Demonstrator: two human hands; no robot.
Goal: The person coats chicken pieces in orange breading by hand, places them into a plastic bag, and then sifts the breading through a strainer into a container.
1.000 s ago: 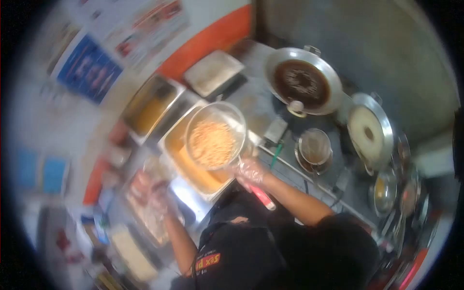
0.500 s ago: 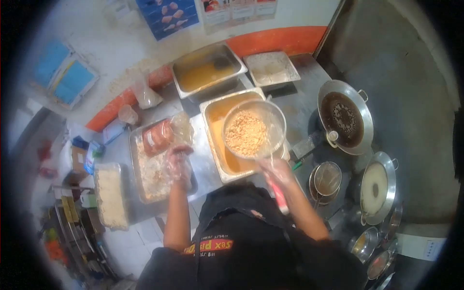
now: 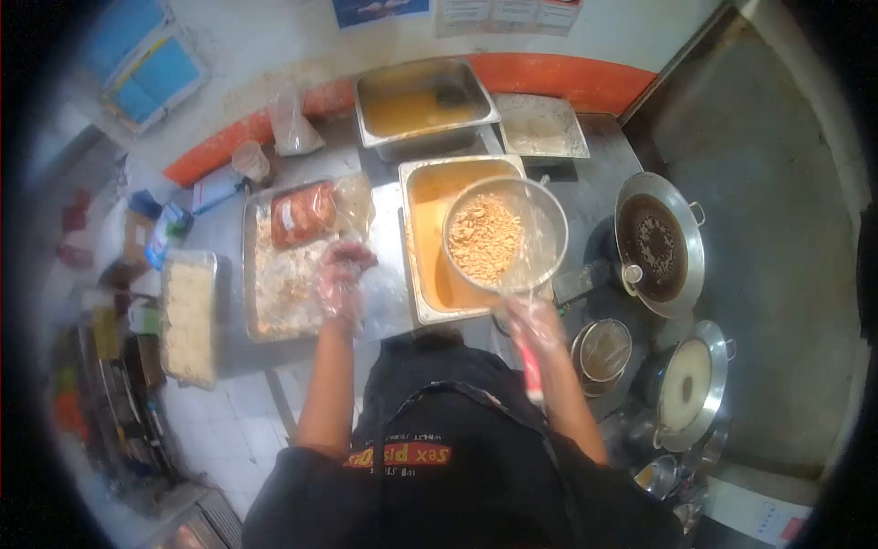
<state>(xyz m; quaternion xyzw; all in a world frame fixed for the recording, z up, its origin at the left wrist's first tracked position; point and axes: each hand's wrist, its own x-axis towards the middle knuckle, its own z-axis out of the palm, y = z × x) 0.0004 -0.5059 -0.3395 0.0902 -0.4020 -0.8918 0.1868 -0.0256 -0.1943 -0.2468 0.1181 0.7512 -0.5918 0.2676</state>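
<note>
Though tilted, strainer (image 3: 505,235) heaped with golden crumbs

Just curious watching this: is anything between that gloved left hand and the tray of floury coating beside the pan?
Nothing visible. The left hand hangs over the breading tray's right edge, with no object between them.

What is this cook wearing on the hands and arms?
Both hands are covered by thin, clear, crinkly plastic gloves: the left hand and the right hand. The forearms are bare, with no long sleeves. The sleeves end high up and belong to a black top with a red and yellow printed logo.
</note>
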